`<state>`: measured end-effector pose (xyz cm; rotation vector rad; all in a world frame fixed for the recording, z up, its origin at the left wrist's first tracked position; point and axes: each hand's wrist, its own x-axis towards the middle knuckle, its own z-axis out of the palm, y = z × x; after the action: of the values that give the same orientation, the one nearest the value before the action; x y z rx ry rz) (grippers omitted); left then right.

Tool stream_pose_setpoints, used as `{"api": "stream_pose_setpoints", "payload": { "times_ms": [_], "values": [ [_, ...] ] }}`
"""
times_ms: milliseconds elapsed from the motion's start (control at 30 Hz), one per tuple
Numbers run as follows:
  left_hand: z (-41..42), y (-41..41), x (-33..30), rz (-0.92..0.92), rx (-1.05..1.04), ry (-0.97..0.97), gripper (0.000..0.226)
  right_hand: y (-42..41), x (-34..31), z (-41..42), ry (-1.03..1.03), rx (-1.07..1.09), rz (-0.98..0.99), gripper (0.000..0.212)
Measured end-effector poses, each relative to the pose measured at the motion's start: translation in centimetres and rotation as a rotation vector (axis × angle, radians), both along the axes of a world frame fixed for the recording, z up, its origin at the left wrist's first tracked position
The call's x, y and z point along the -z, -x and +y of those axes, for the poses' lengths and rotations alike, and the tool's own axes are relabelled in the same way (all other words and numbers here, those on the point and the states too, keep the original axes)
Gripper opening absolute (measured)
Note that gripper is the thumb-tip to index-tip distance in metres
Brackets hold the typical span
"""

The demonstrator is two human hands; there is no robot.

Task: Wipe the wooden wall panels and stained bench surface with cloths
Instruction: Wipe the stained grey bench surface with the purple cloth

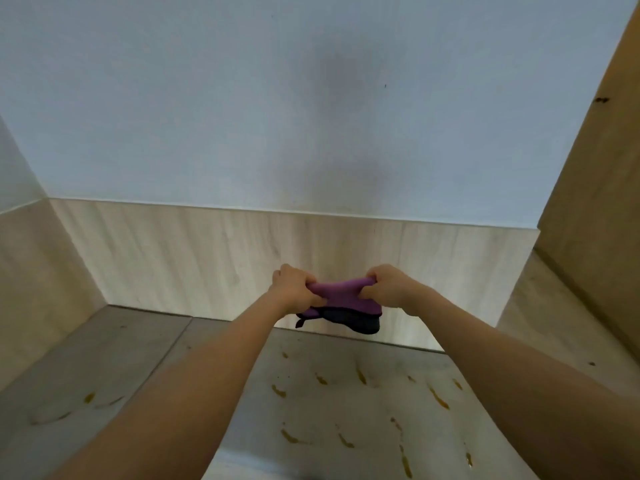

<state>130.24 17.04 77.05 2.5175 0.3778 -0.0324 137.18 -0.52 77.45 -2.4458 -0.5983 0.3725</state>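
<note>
A purple cloth [341,299] with a dark underside hangs in the air in front of the pale wooden wall panel [207,258]. My left hand [294,289] grips its left end and my right hand [391,287] grips its right end, both with fingers curled into the fabric. The cloth is bunched between them and does not touch the panel. Below lies the grey bench surface [329,403], marked with several yellow-brown stains [438,398].
A white wall [277,116] rises above the panel. Wooden side panels [31,278] close in the left, and a tan wooden board [602,202] stands at the right. A seam [173,341] splits the bench into two slabs.
</note>
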Motion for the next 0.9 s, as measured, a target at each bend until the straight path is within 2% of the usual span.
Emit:
{"api": "stream_pose_setpoints", "payload": {
  "times_ms": [67,133,200,267,333,400,533,700,900],
  "values": [
    [-0.6,-0.9,0.6,-0.018,0.022,0.154,0.021,-0.4,0.7,-1.1,-0.305,0.14,0.148,0.005],
    [-1.9,-1.7,1.0,-0.02,0.048,0.37,0.007,-0.8,1.7,-2.3,-0.552,0.236,0.289,0.012],
    [-3.4,-3.0,1.7,-0.032,0.034,0.512,0.014,-1.6,2.8,-4.1,-0.662,0.271,0.442,0.021],
    [-5.0,-4.9,2.7,-0.054,0.016,0.545,0.019,-2.8,3.8,-6.1,-0.715,0.255,0.582,0.028],
    [-6.6,-7.1,4.1,-0.053,0.017,0.528,0.019,-5.1,4.9,-8.0,-0.735,0.26,0.632,0.036],
    [-8.5,-9.5,5.9,-0.015,0.012,0.529,0.017,-8.0,6.2,-9.8,-0.696,0.32,0.582,0.039],
    [-13.5,-14.5,10.0,0.123,-0.022,0.665,0.014,-14.0,10.5,-14.0,-0.635,0.495,0.465,0.026],
    [-19.4,-20.2,16.9,0.275,-0.136,0.778,0.022,-19.3,17.0,-19.2,-0.522,0.629,0.467,0.017],
    [-25.1,-24.4,26.2,0.467,-0.172,0.823,0.026,-22.7,26.1,-24.1,-0.45,0.772,0.504,0.028]
  ]
}}
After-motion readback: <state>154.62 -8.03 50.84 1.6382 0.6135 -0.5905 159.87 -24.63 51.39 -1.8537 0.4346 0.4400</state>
